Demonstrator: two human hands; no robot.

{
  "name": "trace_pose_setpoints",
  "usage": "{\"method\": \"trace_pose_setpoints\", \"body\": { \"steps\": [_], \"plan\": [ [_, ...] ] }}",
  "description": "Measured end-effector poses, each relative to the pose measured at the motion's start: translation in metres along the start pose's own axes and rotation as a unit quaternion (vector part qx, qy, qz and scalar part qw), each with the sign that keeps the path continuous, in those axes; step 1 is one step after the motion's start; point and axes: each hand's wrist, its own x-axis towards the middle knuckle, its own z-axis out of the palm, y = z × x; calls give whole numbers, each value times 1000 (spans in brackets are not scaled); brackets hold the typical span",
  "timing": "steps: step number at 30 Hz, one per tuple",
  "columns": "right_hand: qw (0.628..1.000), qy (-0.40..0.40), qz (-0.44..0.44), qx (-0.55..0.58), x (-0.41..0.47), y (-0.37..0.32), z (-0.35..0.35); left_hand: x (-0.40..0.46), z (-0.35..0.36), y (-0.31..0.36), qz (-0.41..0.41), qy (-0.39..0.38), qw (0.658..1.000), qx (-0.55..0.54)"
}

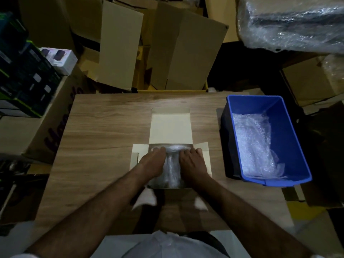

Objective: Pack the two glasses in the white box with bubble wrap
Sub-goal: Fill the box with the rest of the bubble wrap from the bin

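The white box (170, 127) lies open in the middle of the wooden table (104, 127), its lid flap folded away from me and side flaps spread. Inside it sits a bundle of bubble wrap (172, 164); no glass shows through it. My left hand (151, 162) lies flat on the left part of the bundle, fingers straight and pointing away. My right hand (191, 162) presses the right part the same way. Both palms face down, with a strip of wrap showing between them.
A blue plastic bin (290, 138) with more bubble wrap (255, 144) stands to the right of the box. Cardboard boxes (182, 45) crowd the floor beyond the table's far edge. Dark cartons (26, 75) are stacked at the left, and a plastic-wrapped load (294, 21) sits top right.
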Motion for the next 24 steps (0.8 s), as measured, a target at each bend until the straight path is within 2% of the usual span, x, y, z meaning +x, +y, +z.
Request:
{"method": "trace_pose_setpoints", "body": {
  "steps": [3,7,11,15,24],
  "plan": [
    [996,0,19,84,2,-3,-4,8,-6,-3,-10,-55,997,-56],
    [990,2,31,135,3,-3,-3,8,-10,-2,24,-77,996,-39],
    [988,-26,37,146,2,-5,-1,12,-6,-5,39,-87,995,-27],
    [990,-49,49,124,6,-8,0,15,-11,-6,8,-141,990,15],
    [984,-97,32,148,7,-6,-7,14,-28,18,-19,-175,981,81]
  ]
}}
